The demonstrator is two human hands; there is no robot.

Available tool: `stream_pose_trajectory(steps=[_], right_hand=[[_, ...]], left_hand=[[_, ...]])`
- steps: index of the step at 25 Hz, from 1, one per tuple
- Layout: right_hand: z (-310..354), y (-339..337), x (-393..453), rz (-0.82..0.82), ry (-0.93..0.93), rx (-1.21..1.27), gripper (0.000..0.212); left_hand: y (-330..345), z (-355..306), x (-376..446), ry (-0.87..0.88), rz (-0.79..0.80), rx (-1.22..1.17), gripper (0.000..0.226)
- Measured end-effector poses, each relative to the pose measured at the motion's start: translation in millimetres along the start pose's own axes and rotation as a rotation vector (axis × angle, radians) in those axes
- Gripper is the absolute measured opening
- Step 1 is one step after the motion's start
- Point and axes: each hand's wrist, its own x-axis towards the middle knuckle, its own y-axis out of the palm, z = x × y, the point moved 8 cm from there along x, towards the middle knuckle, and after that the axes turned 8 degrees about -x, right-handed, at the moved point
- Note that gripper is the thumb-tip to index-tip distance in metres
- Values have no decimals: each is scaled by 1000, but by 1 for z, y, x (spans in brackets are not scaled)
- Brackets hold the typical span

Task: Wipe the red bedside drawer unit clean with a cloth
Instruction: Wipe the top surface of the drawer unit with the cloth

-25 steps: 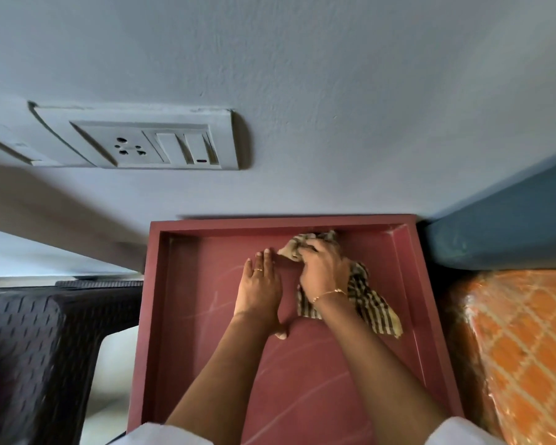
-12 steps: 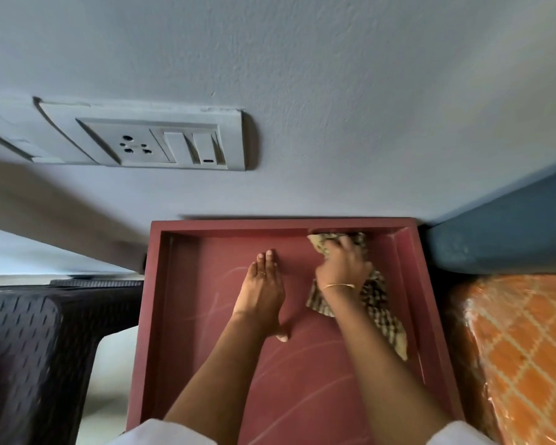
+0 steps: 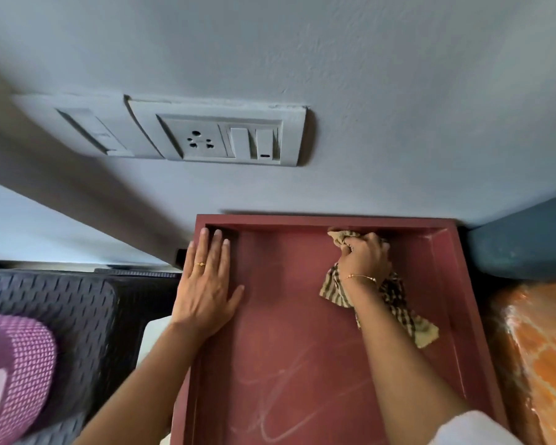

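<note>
While I work along the back of the tray-like top, this is how things stand.

Wall [image 3: 398, 91]: it rises straight behind the unit, so my strokes have no room to run on past the back rim.

Red bedside drawer unit [image 3: 302, 364]: it sits against the wall, wedged between a dark woven seat [image 3: 61, 316] on my left and an orange patterned bedcover [image 3: 540, 364] on my right. Only its recessed top shows; I cannot see any drawer fronts or sides.

Progress: I judge it partly done at best. Pale scratchy streaks mark the near half of the red floor, and the drawer faces, unseen from here, would be left as well.

Open room: the tray floor is bare, so I can sweep freely toward myself and across to the left.

Edges: a raised rim runs round the top, and dust would likely gather in its inner corners; the far right corner looks the tightest.

Left hand [image 3: 206, 284]: spread flat with fingers wide, pressing on the left rim near the back corner, holding nothing.

Right hand [image 3: 363, 258]: closed round the striped cloth [image 3: 398, 303], bunched at the back wall of the tray, right of centre.

Cloth tail: it trails loose under my wrist toward the right rim.
</note>
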Motion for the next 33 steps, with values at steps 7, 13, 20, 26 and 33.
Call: stream_pose_trajectory(steps=[7,13,20,26,33], right_hand=[[124,14,-95,-30,-811,1,17],[99,15,-60,34,-299,-6,10],[148,27,-156,-93,-984,-48,13],[181,16,-109,-127,-674,-7,18],[150,27,-163,-203,-1024,-73,14]], left_hand=[[11,31,-21,-90,15,-124,100],[12,35,-20,-131,-70,-228,87],[9,41,-22,-136,-148,-345,74],[10,41,-21,-130,-158,-417,72],[11,41,-25,-130,-161,-464,72]])
